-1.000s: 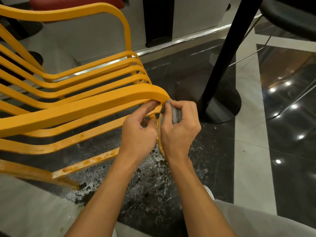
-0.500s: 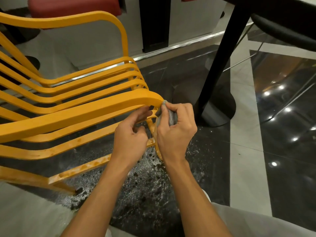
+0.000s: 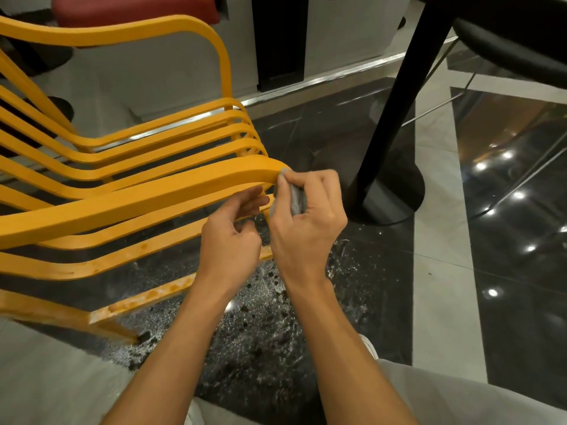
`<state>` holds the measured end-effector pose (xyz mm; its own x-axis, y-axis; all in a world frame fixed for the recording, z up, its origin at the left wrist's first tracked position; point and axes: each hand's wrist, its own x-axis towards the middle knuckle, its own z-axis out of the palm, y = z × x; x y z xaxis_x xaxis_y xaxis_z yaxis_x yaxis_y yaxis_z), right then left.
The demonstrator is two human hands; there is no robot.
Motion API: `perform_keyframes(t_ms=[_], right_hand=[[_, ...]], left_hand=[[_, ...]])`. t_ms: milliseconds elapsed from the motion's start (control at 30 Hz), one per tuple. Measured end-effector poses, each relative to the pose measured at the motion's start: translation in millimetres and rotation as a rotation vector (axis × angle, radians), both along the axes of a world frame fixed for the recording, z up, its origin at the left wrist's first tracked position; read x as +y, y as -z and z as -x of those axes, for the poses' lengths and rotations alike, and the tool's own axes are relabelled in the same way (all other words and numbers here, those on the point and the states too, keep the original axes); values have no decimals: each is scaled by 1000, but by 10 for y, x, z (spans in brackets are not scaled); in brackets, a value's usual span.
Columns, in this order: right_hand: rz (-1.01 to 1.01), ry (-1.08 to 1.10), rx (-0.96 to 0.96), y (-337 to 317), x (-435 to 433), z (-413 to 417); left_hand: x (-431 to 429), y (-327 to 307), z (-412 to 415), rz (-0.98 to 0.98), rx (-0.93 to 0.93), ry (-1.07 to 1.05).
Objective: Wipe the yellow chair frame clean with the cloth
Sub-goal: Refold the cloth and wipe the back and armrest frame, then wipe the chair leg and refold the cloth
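Observation:
The yellow chair frame [image 3: 129,204] fills the left half of the view, with several curved slats and a broad near armrest bending down at its front end. My right hand [image 3: 306,222] is shut on a small grey cloth [image 3: 297,196], pressed against the bend of that armrest. My left hand [image 3: 230,237] sits just left of it, below the armrest, with curled fingers touching the slat underneath. The lower slats show orange stains.
A black table post with a round base [image 3: 389,191] stands just right of the hands. A black seat [image 3: 509,53] hangs at top right. The dark glossy floor under the chair is speckled with white spots. My light trousers [image 3: 460,403] fill the bottom right.
Both hands have shifted slightly along the front bend of the armrest with the cloth. The left fingers have loosened from the armrest's underside and curled lower.

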<state>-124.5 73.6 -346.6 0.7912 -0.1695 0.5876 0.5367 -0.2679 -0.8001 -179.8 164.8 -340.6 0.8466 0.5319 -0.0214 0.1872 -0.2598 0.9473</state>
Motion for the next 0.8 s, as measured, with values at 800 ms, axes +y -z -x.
perform_keyframes(t_ms=[800], right_hand=[[-53, 75, 652, 878, -741, 384]], left_hand=[[-148, 364, 76, -89, 300, 137]])
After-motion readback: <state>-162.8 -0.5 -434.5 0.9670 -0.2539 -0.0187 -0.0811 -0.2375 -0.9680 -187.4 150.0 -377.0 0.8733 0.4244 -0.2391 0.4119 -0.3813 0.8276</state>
